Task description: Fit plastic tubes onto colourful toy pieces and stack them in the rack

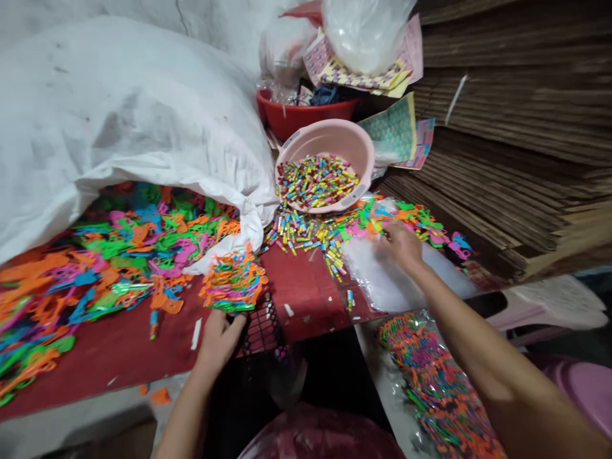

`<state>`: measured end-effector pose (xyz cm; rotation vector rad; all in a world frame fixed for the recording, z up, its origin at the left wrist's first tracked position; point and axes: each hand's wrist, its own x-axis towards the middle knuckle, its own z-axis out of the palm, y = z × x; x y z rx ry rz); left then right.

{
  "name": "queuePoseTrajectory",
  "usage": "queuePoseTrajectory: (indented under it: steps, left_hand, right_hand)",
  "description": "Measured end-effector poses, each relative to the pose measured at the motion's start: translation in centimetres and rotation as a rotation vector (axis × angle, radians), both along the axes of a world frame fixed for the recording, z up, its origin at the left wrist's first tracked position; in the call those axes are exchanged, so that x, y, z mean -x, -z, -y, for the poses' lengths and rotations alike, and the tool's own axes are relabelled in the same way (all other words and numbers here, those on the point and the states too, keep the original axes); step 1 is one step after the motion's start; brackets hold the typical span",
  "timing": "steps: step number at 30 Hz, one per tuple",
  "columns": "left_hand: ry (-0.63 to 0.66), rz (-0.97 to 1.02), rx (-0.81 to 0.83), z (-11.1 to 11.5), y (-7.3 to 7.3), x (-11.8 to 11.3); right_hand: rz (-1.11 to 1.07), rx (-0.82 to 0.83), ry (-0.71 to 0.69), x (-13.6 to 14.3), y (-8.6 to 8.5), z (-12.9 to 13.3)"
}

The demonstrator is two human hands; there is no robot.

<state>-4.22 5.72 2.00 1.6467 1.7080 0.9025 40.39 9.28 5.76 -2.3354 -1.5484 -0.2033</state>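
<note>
At the red table's front edge, my left hand (220, 338) is closed on the lower end of a neat bundle of flat plastic pieces (234, 280) in orange, green, pink and blue. My right hand (404, 247) reaches over a stack of clear plastic bags (387, 280), fingers drawn together and slightly blurred. Beside its fingertips are small yellow bits and loose coloured plastic pieces (421, 220); whatever it pinches is unclear. Small striped tubes (310, 229) lie spilled between the hands, below a pink basin (342, 137) holding many more.
A big white sack (143, 95) spills coloured plastic pieces (124, 242) on the left. Behind the pink basin stands a red basin (306, 118) with bags and printed sheets. Stacked cardboard (516, 127) lines the right. Filled clear bags (440, 382) lie below my right forearm.
</note>
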Motion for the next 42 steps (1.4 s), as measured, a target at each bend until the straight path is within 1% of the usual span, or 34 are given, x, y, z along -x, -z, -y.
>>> queuePoseTrajectory:
  steps: [1, 2, 3, 5, 6, 7, 8, 9, 11, 13, 16, 18, 21, 23, 24, 26, 28, 29, 31, 32, 34, 36, 37, 39, 40, 41, 42]
  left_hand:
    - [0.003, -0.006, 0.003, -0.2, -0.1, 0.1]
    - [0.012, -0.013, 0.007, -0.4, -0.2, 0.2]
    - [0.019, -0.018, 0.011, -0.7, -0.2, 0.3]
    - [0.030, -0.026, 0.015, -1.1, -0.2, 0.5]
    - [0.030, -0.029, 0.015, -1.2, -0.1, 0.6]
    - [0.024, -0.030, 0.010, -1.2, 0.1, 0.6]
    - [0.013, -0.027, -0.004, -1.1, 0.3, 0.6]
    - [0.002, -0.018, -0.033, -1.0, 0.5, 0.6]
    - [-0.003, 0.011, -0.125, -0.6, 1.2, 0.7]
    - [0.007, 0.024, -0.220, -0.2, 1.9, 1.0]
    - [0.023, -0.057, -0.242, -0.1, 3.0, 1.5]
    - [0.036, -0.115, -0.229, -0.4, 3.5, 1.9]
    - [0.087, -0.115, -0.243, -1.3, 3.7, 2.2]
    - [0.140, -0.095, -0.259, -2.0, 3.5, 2.3]
    - [0.166, -0.091, -0.266, -2.3, 3.5, 2.4]
    - [0.207, -0.098, -0.274, -2.7, 3.3, 2.4]
    - [0.223, -0.118, -0.272, -3.0, 3.1, 2.3]
    - [0.223, -0.126, -0.272, -3.1, 3.1, 2.3]
    - [0.221, -0.129, -0.270, -3.1, 2.9, 2.2]
    - [0.218, -0.118, -0.267, -3.0, 2.8, 2.1]
    - [0.207, -0.052, -0.252, -2.5, 2.5, 2.0]
    - [0.145, 0.065, -0.269, -1.6, 2.0, 1.9]
    - [0.073, 0.122, -0.306, -1.0, 1.6, 1.7]
    - [-0.128, 0.159, -0.445, 0.4, 0.6, 1.2]
    - [-0.224, 0.118, -0.528, 1.1, -0.1, 0.8]
    - [-0.282, 0.036, -0.620, 1.6, -0.9, 0.3]
    - [-0.295, -0.062, -0.725, 2.0, -1.7, -0.3]
  right_hand:
    - [-0.093, -0.055, -0.083, 0.7, 0.0, 0.5]
    - [-0.248, -0.092, -0.164, 1.6, 0.1, 1.0]
    - [-0.456, -0.085, -0.237, 2.7, 0.2, 1.5]
    - [-0.898, 0.020, -0.340, 5.4, 0.8, 2.4]
    - [-1.053, 0.078, -0.377, 6.8, 1.1, 2.7]
    - [-1.134, 0.109, -0.403, 8.1, 1.4, 3.0]
    - [-1.141, 0.119, -0.431, 9.1, 1.8, 3.3]
    - [-1.084, 0.118, -0.466, 10.0, 2.1, 3.4]
    - [-0.851, 0.098, -0.563, 10.7, 2.6, 3.5]
    - [-0.554, 0.096, -0.657, 10.6, 2.6, 3.4]
    - [-0.160, 0.128, -0.741, 9.9, 2.2, 2.7]
    - [0.016, 0.124, -0.821, 9.7, 1.9, 1.9]
    - [0.138, 0.064, -0.944, 9.5, 1.9, 0.5]
    - [0.125, 0.029, -0.972, 9.3, 2.0, -0.2]
    - [0.082, 0.009, -0.976, 9.2, 2.0, -0.4]
    - [-0.076, -0.053, -0.948, 9.3, 1.9, -0.4]
    - [-0.315, -0.115, -0.841, 10.0, 1.7, 0.2]
    - [-0.446, -0.121, -0.778, 10.7, 1.7, 0.7]
    - [-0.681, -0.065, -0.690, 12.7, 1.7, 2.0]
    - [-0.760, -0.017, -0.700, 13.9, 1.7, 2.6]
    - [-0.795, 0.025, -0.730, 16.1, 2.0, 3.7]
    - [-0.730, 0.000, -0.753, 17.8, 2.4, 4.3]
    - [-0.683, -0.025, -0.761, 18.5, 2.6, 4.4]
    - [-0.598, -0.071, -0.773, 19.3, 3.1, 4.3]
    - [-0.562, -0.087, -0.773, 19.5, 3.2, 4.1]
    - [-0.529, -0.096, -0.766, 19.7, 3.4, 4.0]
    - [-0.502, -0.100, -0.757, 19.9, 3.4, 3.9]
